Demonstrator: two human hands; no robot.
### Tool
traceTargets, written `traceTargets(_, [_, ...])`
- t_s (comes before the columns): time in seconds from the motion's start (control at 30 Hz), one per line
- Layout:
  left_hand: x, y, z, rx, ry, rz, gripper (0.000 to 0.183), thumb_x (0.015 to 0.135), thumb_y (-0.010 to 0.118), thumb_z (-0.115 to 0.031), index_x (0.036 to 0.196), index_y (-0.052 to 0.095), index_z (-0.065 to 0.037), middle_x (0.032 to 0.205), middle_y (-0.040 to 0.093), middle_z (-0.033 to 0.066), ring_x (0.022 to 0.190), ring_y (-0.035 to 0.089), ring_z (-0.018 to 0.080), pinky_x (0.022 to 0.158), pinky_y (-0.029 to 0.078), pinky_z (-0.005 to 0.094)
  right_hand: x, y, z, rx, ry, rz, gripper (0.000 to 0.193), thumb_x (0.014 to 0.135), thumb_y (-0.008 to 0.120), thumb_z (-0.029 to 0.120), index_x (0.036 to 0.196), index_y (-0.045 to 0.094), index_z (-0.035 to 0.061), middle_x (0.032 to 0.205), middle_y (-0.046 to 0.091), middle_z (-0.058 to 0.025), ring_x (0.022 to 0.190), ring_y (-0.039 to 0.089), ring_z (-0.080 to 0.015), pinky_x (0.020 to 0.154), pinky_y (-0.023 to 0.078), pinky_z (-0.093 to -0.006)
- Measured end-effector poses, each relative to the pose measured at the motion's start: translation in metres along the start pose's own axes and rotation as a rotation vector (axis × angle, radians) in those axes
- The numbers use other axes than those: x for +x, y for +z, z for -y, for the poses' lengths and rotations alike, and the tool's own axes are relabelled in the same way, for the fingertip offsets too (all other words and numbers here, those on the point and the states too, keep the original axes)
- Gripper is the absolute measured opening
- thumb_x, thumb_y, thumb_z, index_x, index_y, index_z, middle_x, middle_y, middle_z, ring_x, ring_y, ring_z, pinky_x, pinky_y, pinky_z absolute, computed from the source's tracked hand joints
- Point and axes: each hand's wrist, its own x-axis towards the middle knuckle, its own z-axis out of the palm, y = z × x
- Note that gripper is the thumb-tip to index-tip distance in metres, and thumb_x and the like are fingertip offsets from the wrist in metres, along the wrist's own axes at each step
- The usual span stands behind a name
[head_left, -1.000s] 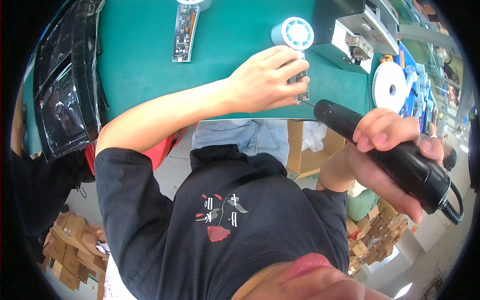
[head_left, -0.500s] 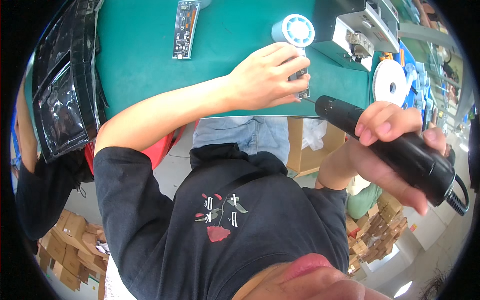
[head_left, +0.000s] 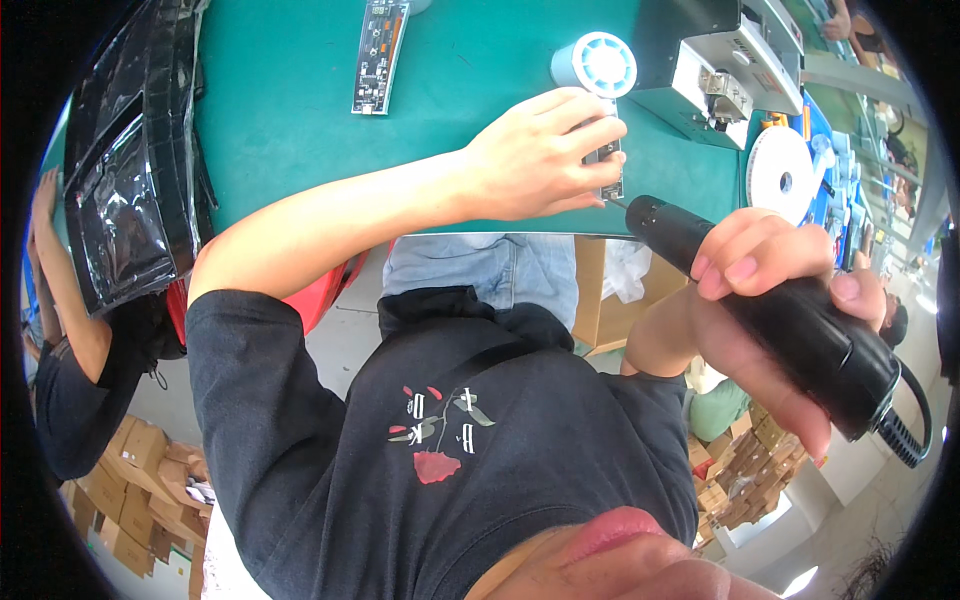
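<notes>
My left hand (head_left: 545, 155) is closed around a narrow circuit-board assembly (head_left: 611, 180) near the table's front edge, its fingers covering most of it. At the assembly's far end is a light-blue round part (head_left: 606, 66) with a spoked, fan-like face. My right hand (head_left: 765, 300) grips a black corded electric screwdriver (head_left: 800, 335). Its thin bit points left, with the tip at the near end of the assembly; whether it sits in a screw is too small to tell. Another circuit board (head_left: 376, 60), long and narrow, lies farther off on the green table (head_left: 290, 130).
A black and silver box-shaped machine (head_left: 715, 80) stands at the far right, near a white reel (head_left: 780, 175). Black glossy pouches (head_left: 130, 190) hang or lie along the left edge. Below the table is an open cardboard box (head_left: 640, 310). Another person's arm (head_left: 75, 280) shows at far left.
The screwdriver's rear end has dipped and shifted slightly left with my right hand, while its bit stays at the assembly. At far left, the other person's arm has moved.
</notes>
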Motion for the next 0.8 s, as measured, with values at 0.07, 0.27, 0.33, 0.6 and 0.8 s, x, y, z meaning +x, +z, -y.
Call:
traceTargets(0.07, [0.002,-0.001,0.0,-0.006,0.011,-0.002,0.049,0.071,0.086,-0.033,0.112,0.07,-0.011,0.121,0.059,0.0093,0.114,0.057,0.0305,0.099,0.051,0.0457,-0.003,0.001,0.002,0.005,-0.008,-0.037,0.1,0.086,0.055,0.085,0.139,0.04,0.0016,0.091,0.061,-0.0229,0.06,0.058,-0.0246,0.051,0.05,-0.0363])
traceTargets(0.27, [0.002,-0.005,0.001,-0.005,-0.006,0.006,0.05,0.071,0.087,-0.033,0.113,0.07,-0.01,0.122,0.059,0.0105,0.112,0.058,0.0317,0.098,0.051,0.0468,0.031,-0.07,0.016,0.015,0.012,-0.5,0.087,0.089,0.039,0.088,0.118,0.051,0.0061,0.084,0.063,-0.0201,0.059,0.058,-0.0237,0.054,0.049,-0.0369])
traceTargets(0.33, [0.003,-0.005,0.001,-0.013,-0.001,0.003,0.05,0.072,0.086,-0.032,0.113,0.07,-0.009,0.121,0.059,0.0107,0.111,0.058,0.0317,0.096,0.052,0.0465,0.051,-0.094,0.014,-0.129,-0.004,-0.652,0.086,0.09,0.033,0.089,0.109,0.055,0.0078,0.08,0.063,-0.0188,0.059,0.058,-0.0234,0.055,0.049,-0.0371])
traceTargets(0.6, [0.006,-0.007,0.001,-0.039,0.003,0.005,0.05,0.072,0.086,-0.031,0.113,0.07,-0.009,0.12,0.06,0.0104,0.107,0.059,0.0312,0.093,0.052,0.0448,0.083,-0.101,-0.022,-0.667,0.181,-0.79,0.069,0.1,0.041,0.068,0.1,0.049,-0.0007,0.073,0.058,-0.0167,0.059,0.054,-0.0247,0.057,0.05,-0.0385])
traceTargets(0.8, [0.005,-0.007,0.0,-0.045,0.002,-0.008,0.049,0.07,0.086,-0.031,0.11,0.07,-0.008,0.12,0.058,0.0113,0.112,0.057,0.0314,0.097,0.051,0.0459,0.046,-0.057,-0.003,-0.451,0.273,-0.719,0.07,0.098,0.043,0.075,0.113,0.051,0.007,0.072,0.064,-0.019,0.054,0.059,-0.0257,0.05,0.051,-0.0378])
